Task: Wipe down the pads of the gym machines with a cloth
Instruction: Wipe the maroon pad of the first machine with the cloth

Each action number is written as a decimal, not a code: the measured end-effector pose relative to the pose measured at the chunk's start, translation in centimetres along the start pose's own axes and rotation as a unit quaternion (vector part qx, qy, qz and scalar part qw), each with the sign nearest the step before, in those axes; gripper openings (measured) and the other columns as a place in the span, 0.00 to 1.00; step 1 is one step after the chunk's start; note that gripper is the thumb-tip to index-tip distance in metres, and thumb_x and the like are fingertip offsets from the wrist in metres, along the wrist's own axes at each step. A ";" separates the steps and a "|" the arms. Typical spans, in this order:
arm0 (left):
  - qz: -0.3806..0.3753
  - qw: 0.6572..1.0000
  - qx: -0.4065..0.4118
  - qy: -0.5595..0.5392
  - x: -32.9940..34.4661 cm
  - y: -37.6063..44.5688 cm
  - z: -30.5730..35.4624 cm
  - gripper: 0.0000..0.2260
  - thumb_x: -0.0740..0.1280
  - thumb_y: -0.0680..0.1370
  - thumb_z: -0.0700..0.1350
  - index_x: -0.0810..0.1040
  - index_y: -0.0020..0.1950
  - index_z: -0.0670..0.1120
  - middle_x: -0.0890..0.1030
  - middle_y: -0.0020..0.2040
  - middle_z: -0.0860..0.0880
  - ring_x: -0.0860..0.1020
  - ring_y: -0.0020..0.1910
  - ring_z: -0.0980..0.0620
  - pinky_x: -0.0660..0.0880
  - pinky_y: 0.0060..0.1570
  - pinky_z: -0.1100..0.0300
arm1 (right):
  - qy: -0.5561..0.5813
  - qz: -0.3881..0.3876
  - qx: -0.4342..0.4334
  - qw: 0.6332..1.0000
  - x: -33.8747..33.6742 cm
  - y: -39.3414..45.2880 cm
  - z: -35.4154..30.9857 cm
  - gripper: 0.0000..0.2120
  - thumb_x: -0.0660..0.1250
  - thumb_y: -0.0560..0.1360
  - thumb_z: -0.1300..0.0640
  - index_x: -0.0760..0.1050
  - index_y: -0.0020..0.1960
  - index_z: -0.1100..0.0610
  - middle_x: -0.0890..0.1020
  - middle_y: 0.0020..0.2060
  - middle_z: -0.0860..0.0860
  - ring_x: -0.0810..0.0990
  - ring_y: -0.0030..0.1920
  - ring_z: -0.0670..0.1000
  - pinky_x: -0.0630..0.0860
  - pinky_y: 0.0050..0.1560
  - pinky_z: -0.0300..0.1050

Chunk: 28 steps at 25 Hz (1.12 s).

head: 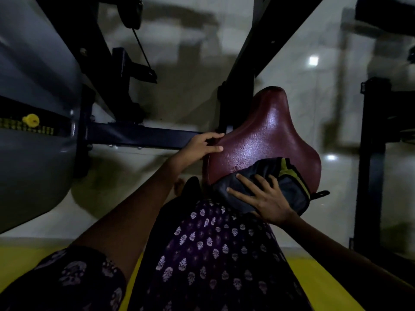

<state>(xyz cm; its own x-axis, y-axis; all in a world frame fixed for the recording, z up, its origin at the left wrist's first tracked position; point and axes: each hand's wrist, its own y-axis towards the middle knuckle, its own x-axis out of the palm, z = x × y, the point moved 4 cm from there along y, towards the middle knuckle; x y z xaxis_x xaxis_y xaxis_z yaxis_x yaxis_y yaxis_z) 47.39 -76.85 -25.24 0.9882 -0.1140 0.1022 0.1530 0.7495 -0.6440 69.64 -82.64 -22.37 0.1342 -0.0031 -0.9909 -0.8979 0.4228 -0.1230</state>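
Left hand [203, 144] gripped the left edge of the maroon seat pad [267, 135], thumb on top, fingers curled over the rim. Right hand [262, 196] lay flat, fingers spread, pressing a dark cloth [285, 182] with yellow-green trim onto the pad's near end. Black frame bar [139, 136] ran left of the pad toward a grey machine housing [33, 153]. Glossy tiled floor [303, 70] lay below.

Your maroon seat pad [265, 133] looks like vinyl or leather, glossy and finely pebbled, catching a bright sheen. The cloth [278, 176] under your right hand [267, 198] is a dark, smooth, faintly shiny fabric with yellow-green trim. The machine frame [143, 136] reads as dark painted metal, semi-matt. The floor [193, 70] is pale, polished and reflective.
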 end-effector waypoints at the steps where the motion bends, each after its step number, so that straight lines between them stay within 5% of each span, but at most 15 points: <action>1: -0.003 1.000 -0.006 -0.007 -0.1 0.1 -0.1 0.20 0.68 0.75 0.35 0.73 0.67 0.41 0.76 0.64 0.43 0.75 0.61 0.49 0.70 0.65 0.55 | 0.002 0.005 0.016 1.000 -0.2 1.2 -0.4 0.42 0.70 0.64 0.38 0.58 0.73 0.44 0.62 0.71 0.55 0.68 0.58 0.60 0.63 0.52 0.56; 6: 0.029 1.000 0.002 -0.004 0.1 0.7 -0.1 0.15 0.55 0.82 0.38 0.72 0.67 0.37 0.75 0.65 0.44 0.73 0.59 0.53 0.69 0.50 0.75 | 0.045 0.020 0.096 0.994 -1.0 7.2 -0.2 0.32 0.65 0.66 0.41 0.68 0.70 0.46 0.69 0.66 0.56 0.68 0.56 0.60 0.61 0.48 0.52; 10: 0.112 0.991 0.007 -0.078 1.7 0.4 -1.6 0.15 0.54 0.83 0.38 0.70 0.68 0.37 0.73 0.67 0.40 0.72 0.63 0.47 0.70 0.57 0.69 | 0.069 0.034 0.214 0.974 -1.6 6.7 5.3 0.28 0.56 0.70 0.42 0.68 0.69 0.44 0.72 0.64 0.58 0.66 0.52 0.59 0.65 0.47 0.53; 12: 0.169 0.984 0.052 0.004 3.5 0.0 -3.0 0.16 0.55 0.83 0.42 0.69 0.70 0.42 0.70 0.69 0.43 0.69 0.67 0.48 0.64 0.65 0.63 | 0.049 0.025 0.286 0.957 -1.9 6.7 8.4 0.27 0.56 0.70 0.43 0.67 0.70 0.43 0.72 0.64 0.58 0.65 0.52 0.59 0.68 0.47 0.56; 15: 0.264 0.953 0.104 0.110 5.2 -0.7 -3.8 0.24 0.51 0.80 0.56 0.69 0.71 0.47 0.69 0.70 0.46 0.68 0.67 0.49 0.63 0.62 0.61 | 0.046 0.034 0.360 0.931 -1.7 7.3 8.6 0.28 0.57 0.70 0.43 0.68 0.70 0.45 0.70 0.66 0.58 0.63 0.56 0.59 0.67 0.49 0.57; 17: 0.300 0.937 0.125 0.126 5.1 -0.8 -3.8 0.27 0.48 0.78 0.58 0.70 0.70 0.46 0.71 0.69 0.46 0.70 0.65 0.48 0.64 0.61 0.60 | 0.064 0.039 0.354 0.932 -1.2 7.3 6.8 0.29 0.56 0.69 0.43 0.68 0.69 0.46 0.69 0.67 0.58 0.63 0.59 0.60 0.65 0.51 0.57; 21: 0.311 0.930 0.146 0.133 5.0 -0.7 -4.3 0.26 0.48 0.79 0.57 0.70 0.70 0.46 0.71 0.69 0.46 0.70 0.65 0.47 0.67 0.63 0.55 | 0.038 -0.006 0.196 0.980 -1.5 7.4 9.0 0.28 0.55 0.70 0.42 0.69 0.68 0.45 0.72 0.64 0.59 0.67 0.54 0.61 0.67 0.48 0.56; 25: 0.320 0.926 0.147 0.134 5.0 -0.5 -4.3 0.26 0.48 0.79 0.57 0.70 0.70 0.46 0.71 0.68 0.46 0.70 0.65 0.47 0.67 0.64 0.54 | 0.060 -0.055 0.377 0.923 -3.3 9.8 13.4 0.26 0.62 0.73 0.44 0.67 0.70 0.46 0.64 0.69 0.59 0.64 0.64 0.65 0.63 0.59 0.63; 28: 0.319 0.927 0.141 0.142 5.0 -0.7 -4.1 0.26 0.48 0.79 0.58 0.70 0.70 0.46 0.71 0.69 0.47 0.70 0.66 0.48 0.66 0.63 0.57 | 0.070 -0.121 0.276 0.951 -3.1 12.2 9.8 0.26 0.59 0.74 0.41 0.69 0.69 0.49 0.62 0.72 0.55 0.55 0.72 0.63 0.54 0.66 0.64</action>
<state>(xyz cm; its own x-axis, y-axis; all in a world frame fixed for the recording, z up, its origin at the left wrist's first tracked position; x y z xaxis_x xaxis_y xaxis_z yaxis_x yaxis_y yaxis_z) 52.23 -80.65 -27.43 0.8449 0.2737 -0.4596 -0.4291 0.8598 -0.2768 62.36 -68.62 -20.25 0.2161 -0.2653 -0.9396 -0.4865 0.8052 -0.3392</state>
